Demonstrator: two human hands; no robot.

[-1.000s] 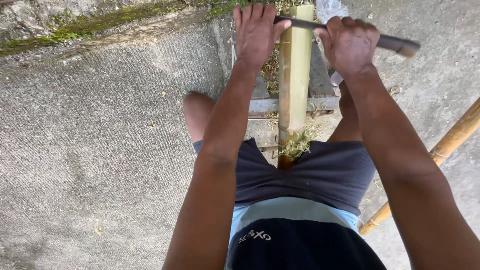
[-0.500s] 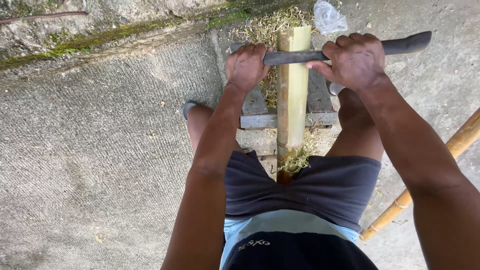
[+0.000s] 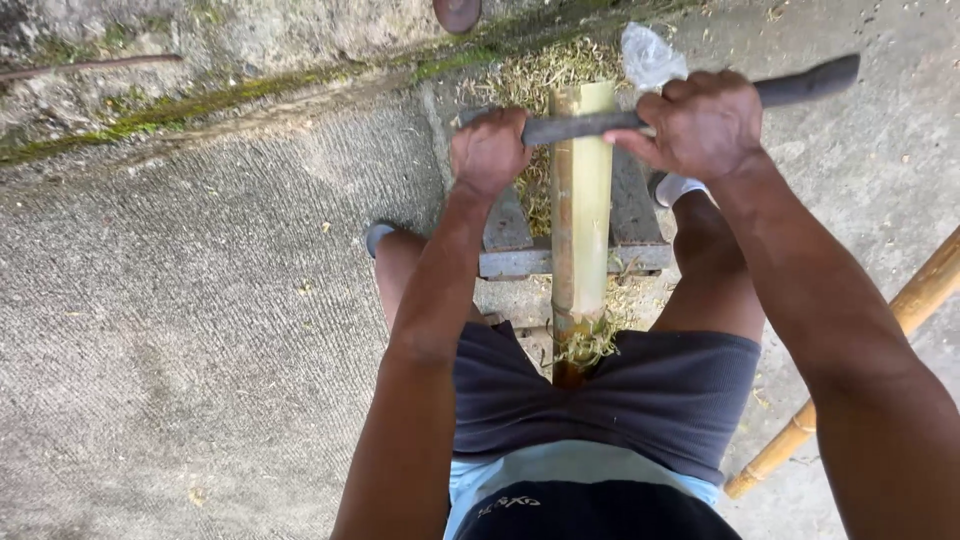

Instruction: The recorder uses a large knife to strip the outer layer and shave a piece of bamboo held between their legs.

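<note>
Both hands had drawn the long dark blade (image 3: 640, 115) nearer along the upright bamboo pole (image 3: 582, 210). Left hand (image 3: 488, 152) was clamped on its left end, right hand (image 3: 705, 125) on the handle, blade crossing the pole's far end between the knees.

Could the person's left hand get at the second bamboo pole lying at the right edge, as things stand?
Probably not: the left hand grips the dark blade, and the right arm lies between it and the bamboo pole.
</note>
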